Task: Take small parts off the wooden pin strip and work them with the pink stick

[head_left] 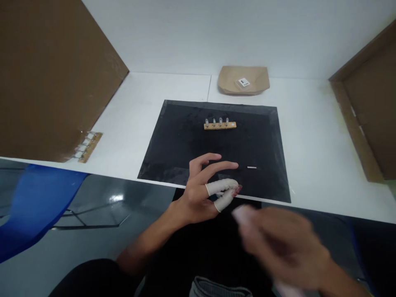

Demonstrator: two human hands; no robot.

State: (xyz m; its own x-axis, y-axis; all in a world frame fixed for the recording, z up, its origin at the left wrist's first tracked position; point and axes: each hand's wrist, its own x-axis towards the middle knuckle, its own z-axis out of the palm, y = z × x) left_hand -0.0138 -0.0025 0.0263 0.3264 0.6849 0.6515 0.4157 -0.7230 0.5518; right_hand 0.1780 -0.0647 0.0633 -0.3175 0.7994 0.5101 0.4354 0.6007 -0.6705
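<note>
My left hand (206, 185) hovers over the near edge of a black mat (185, 136). Its thumb and forefinger wear white finger cots and pinch together; the other fingers stretch out. Whatever the pinch holds is too small to name. My right hand (280, 243) is below the table edge, smeared by motion, with a pale finger cot showing at its tip. A small tan strip board with several upright metal parts (220, 124) lies on the mat's far half. A thin white sliver (251, 167) lies on the mat right of my left hand.
A brown paper tray holding a small labelled bag (243, 80) sits behind the mat on the white table (309, 132). A second strip board (87, 146) lies at the left by a brown cardboard panel (52, 74). Another cardboard panel (371, 103) stands right. A blue chair (34, 198) is lower left.
</note>
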